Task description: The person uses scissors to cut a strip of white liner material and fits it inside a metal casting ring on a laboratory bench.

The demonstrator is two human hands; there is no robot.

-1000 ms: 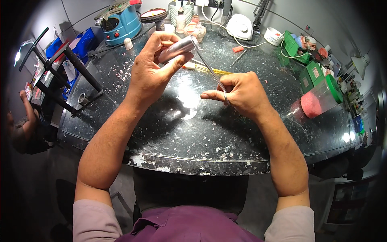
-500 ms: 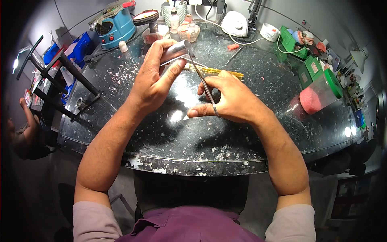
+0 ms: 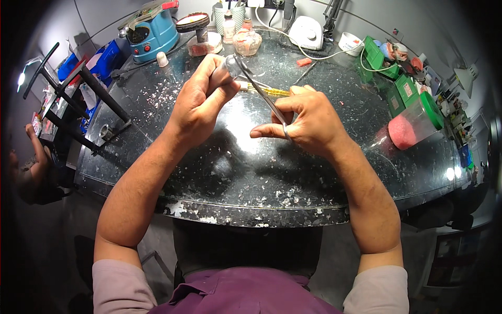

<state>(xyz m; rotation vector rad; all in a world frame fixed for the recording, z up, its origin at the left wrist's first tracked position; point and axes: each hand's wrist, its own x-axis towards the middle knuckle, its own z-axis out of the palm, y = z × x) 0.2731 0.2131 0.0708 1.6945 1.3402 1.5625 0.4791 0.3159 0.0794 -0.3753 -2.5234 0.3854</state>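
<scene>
My left hand (image 3: 200, 99) is closed around a shiny silver piece (image 3: 230, 67), curved like a tube; whether it is foil or solid metal I cannot tell. In my right hand (image 3: 314, 123) are metal scissors (image 3: 261, 93), with a handle loop by the thumb. Their blades run up and left and meet the silver piece at its edge. The right thumb stretches out to the left. Just beyond the hands, on the dark bench (image 3: 235, 172), lies a tool with a translucent yellow handle (image 3: 280, 92), partly hidden by the right hand.
A blue machine (image 3: 152, 39) stands at the far left, beside a round-topped stand (image 3: 200, 34). Pink crumbs (image 3: 159, 97) litter the bench. On the right, a green-lidded jar of pink granules (image 3: 402, 133) lies tilted near green boxes (image 3: 405, 89). Another person's arm (image 3: 36, 149) shows far left.
The silver piece has turned in my left hand, and less of its side shows. My right hand and the scissors have shifted slightly right and up.
</scene>
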